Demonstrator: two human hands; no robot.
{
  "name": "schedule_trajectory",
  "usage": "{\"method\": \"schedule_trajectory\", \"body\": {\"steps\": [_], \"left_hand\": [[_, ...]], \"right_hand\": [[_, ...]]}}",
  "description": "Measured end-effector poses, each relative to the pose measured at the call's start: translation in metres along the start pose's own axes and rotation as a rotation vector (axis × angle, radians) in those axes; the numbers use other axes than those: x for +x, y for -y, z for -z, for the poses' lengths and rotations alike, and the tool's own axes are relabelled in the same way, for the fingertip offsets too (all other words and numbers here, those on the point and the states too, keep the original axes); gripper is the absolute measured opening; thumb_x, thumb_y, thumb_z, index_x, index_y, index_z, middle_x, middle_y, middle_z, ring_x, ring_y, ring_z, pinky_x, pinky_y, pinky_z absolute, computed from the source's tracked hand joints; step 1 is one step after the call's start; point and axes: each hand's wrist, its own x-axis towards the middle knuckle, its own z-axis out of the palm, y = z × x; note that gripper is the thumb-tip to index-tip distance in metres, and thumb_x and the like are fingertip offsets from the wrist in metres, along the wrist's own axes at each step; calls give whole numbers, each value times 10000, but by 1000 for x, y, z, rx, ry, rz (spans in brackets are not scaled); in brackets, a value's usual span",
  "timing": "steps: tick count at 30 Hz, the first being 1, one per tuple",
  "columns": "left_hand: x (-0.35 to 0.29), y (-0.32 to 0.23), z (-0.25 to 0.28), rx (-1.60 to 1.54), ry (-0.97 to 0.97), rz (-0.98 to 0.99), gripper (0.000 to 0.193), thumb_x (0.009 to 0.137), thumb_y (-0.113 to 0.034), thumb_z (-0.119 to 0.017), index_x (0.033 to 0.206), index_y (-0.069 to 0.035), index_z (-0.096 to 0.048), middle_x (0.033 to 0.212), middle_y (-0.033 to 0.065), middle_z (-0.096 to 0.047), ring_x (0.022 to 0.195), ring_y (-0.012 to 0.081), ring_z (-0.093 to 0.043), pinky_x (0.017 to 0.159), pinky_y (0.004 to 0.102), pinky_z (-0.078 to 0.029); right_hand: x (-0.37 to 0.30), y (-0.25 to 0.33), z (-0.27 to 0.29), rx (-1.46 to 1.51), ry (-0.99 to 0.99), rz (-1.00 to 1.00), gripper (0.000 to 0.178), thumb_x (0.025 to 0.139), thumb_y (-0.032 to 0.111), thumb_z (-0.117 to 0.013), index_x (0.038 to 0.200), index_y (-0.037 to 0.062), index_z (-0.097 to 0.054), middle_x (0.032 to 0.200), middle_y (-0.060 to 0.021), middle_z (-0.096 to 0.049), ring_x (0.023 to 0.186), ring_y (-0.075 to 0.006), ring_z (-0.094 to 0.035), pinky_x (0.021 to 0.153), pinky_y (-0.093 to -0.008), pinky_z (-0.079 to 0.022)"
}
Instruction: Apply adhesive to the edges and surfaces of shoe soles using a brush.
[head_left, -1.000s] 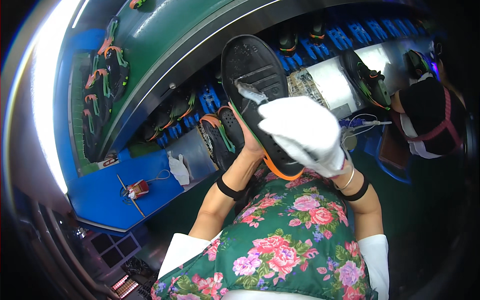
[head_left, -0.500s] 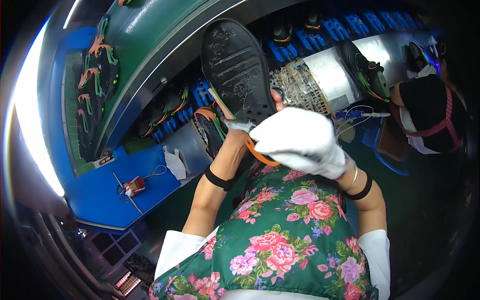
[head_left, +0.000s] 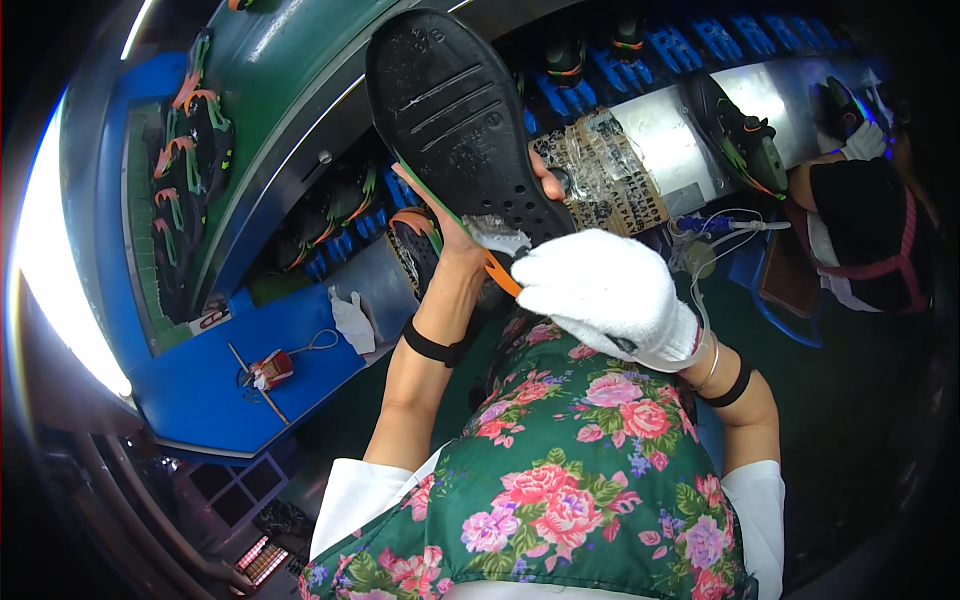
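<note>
My bare left hand [head_left: 456,238] grips a black shoe [head_left: 455,125] from behind, its fingers wrapped over both side edges. The underside faces me, showing grooves and a group of small holes. Along the shoe's lower left edge lies a whitish, shiny wet-looking patch [head_left: 497,234]. Below that patch an orange strip [head_left: 503,274] hangs from the shoe. My right hand [head_left: 605,290], in a white knitted glove, is closed with its fingertips at the shoe's lower end. A small dark tip shows at those fingertips; what they pinch is mostly hidden.
Blue shoe holders [head_left: 670,55] line the conveyor beyond. Taped cardboard [head_left: 600,170] covers part of its metal edge, with another black shoe [head_left: 735,140] farther right. At left stands a blue table [head_left: 200,385] bearing a white glove [head_left: 352,322]. A co-worker [head_left: 865,230] works at the right.
The shoe has shifted up and left, nearer to me. My gloved right hand has moved slightly down and right, uncovering more of the underside and the whitish patch.
</note>
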Motion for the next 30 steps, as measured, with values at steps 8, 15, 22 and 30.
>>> {"method": "schedule_trajectory", "body": {"steps": [8, 15, 22, 30], "left_hand": [[4, -10, 4, 180, 32, -77, 979, 745, -855, -639, 1158, 29, -560, 1023, 208, -666, 1065, 308, -638, 905, 433, -573], [8, -15, -8, 270, 27, -86, 1014, 706, -910, -600, 1096, 26, -591, 939, 195, -674, 974, 301, -667, 898, 420, -555], [13, -17, -18, 312, 13, -95, 1011, 726, -919, -565, 1072, 30, -600, 929, 200, -679, 922, 291, -671, 914, 412, -529], [21, -19, -24, 285, 94, -103, 925, 798, -832, -594, 1060, 56, -608, 954, 196, -668, 881, 293, -663, 874, 426, -509]], "right_hand": [[7, 8, 9, 60, -47, -106, 218, 734, -1, -794, 943, 60, -770, 985, -139, -763, 899, -299, -742, 789, -367, -583], [-1, 3, 9, 243, -122, -234, 232, 716, -21, -800, 929, 68, -776, 969, -122, -764, 887, -288, -744, 783, -360, -581], [-5, 4, 13, 309, -101, -257, 193, 763, 4, -792, 948, 59, -787, 984, -112, -767, 887, -264, -738, 787, -350, -582], [-10, 8, 12, 206, -76, -231, 190, 741, -4, -802, 921, 54, -783, 967, -120, -767, 872, -267, -739, 773, -355, -581]]}}
